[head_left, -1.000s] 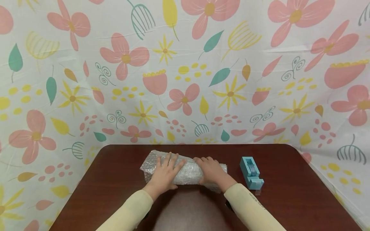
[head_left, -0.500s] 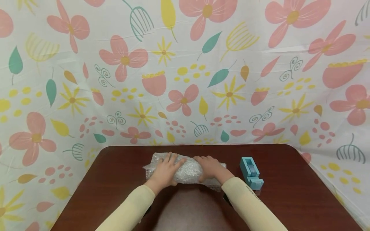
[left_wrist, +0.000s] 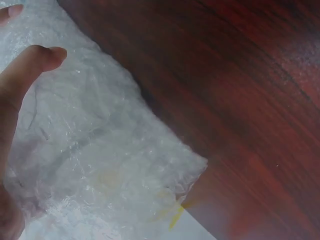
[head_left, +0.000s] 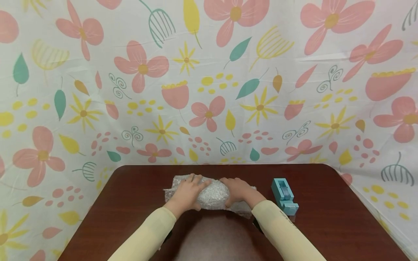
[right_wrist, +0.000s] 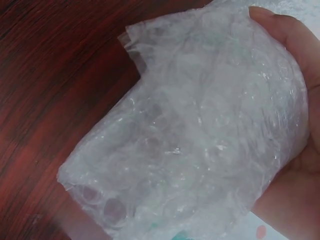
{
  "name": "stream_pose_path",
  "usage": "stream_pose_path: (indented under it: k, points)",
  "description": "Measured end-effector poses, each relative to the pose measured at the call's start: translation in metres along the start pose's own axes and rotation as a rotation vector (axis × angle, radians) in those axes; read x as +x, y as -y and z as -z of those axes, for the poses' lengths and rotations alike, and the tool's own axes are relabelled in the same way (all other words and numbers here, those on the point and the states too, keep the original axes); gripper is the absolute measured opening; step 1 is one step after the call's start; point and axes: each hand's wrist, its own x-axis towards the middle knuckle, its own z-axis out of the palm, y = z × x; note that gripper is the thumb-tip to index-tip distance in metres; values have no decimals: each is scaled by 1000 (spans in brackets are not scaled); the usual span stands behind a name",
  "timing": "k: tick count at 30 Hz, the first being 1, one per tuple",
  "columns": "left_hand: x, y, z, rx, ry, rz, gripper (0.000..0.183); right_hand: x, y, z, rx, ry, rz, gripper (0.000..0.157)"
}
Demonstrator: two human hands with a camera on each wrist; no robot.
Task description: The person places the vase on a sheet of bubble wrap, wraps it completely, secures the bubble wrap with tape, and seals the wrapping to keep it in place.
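Note:
A bundle rolled in clear bubble wrap (head_left: 213, 195) lies crosswise on the table; what is inside is hidden. My left hand (head_left: 186, 194) grips its left part, fingers spread over the top and thumb on the near side. Around the right part curls my right hand (head_left: 237, 191), holding it from above. In the left wrist view, bent fingers (left_wrist: 32, 65) press on the wrap (left_wrist: 105, 115), whose loose end sticks out past them. The right wrist view shows the bundle's open, crumpled end (right_wrist: 200, 120) with the right hand (right_wrist: 295, 195) wrapped about its side.
A light blue tape dispenser (head_left: 285, 195) with a roll of tape stands right of the bundle, a short way from the right hand. The dark red-brown table (head_left: 114, 214) ends at the back against a flower-printed cloth (head_left: 209, 79).
The bundle has turned slightly under both hands, and its loose left end has drawn in to the right. Both hands keep their grip almost in place; the tape dispenser has not moved.

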Motion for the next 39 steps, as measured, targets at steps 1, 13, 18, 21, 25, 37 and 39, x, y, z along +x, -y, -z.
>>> stream_pose_path:
  k: [1, 13, 18, 21, 25, 37, 39]
  points:
    - [0, 0, 0, 1, 0, -4, 98, 1, 0, 0, 7, 10, -4, 89]
    - [3, -1, 4, -25, 48, -22, 96, -4, -1, 9, 2, 81, 41, 87]
    - [4, -1, 8, -23, 98, -16, 96, -15, 2, 2, -120, -21, 2, 86]
    - [5, 0, 10, -35, 125, -10, 96, -26, 9, -5, -224, -137, -14, 85]
    - [6, 3, 11, -68, 163, 2, 97, -42, 19, -16, -307, -292, 15, 82]
    - [0, 3, 19, -187, 243, -23, 92, -78, 23, -47, -222, -318, 77, 99]
    - [0, 3, 22, -202, 273, -21, 92, -79, 24, -51, -268, -338, 86, 101]
